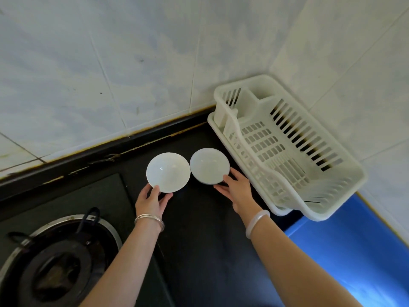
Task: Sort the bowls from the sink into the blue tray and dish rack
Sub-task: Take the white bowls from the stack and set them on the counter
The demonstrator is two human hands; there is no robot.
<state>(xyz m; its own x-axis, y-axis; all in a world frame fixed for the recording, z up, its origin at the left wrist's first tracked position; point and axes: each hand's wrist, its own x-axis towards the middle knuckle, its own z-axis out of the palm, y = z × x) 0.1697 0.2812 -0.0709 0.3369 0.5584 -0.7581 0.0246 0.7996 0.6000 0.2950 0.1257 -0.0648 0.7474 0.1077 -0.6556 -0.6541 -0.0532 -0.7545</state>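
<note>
Head view | left hand (152,199) pinching near rim of left round white ceramic bowl (168,172); right hand (236,189) pinching its twin (209,166) | both held over black counter (199,229) | white slatted plastic dish rack (287,151) right, empty; blue tray (354,251) near right | bowls best kept apart, lowered singly.

A gas burner (56,264) sits in the black counter (199,251) below pale wall tiles (110,63).

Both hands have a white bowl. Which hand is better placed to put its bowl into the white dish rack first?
The right hand, probably. Its bowl sits right beside the dish rack, while the left hand and its bowl are farther off, toward the stove burner.
</note>
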